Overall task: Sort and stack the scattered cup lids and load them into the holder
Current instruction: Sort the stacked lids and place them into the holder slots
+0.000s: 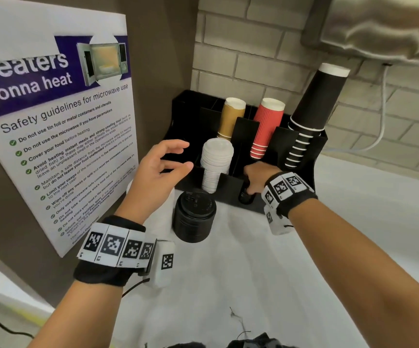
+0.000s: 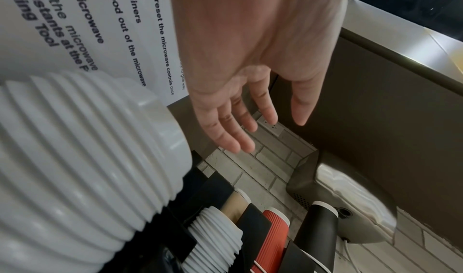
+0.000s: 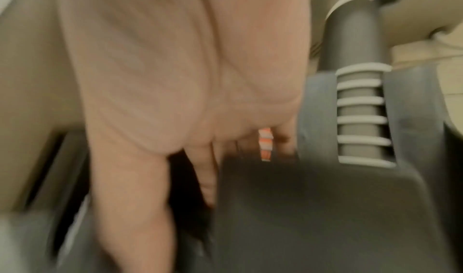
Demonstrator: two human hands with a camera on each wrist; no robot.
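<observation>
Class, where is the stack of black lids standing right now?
In the head view the black lids stand on the white counter just in front of the holder, between the left hand and right hand.

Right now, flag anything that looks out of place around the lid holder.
A stack of black lids stands on the white counter in front of the black holder, not loaded. The white lids are already slotted. The right hand reaches into a front compartment.
</observation>
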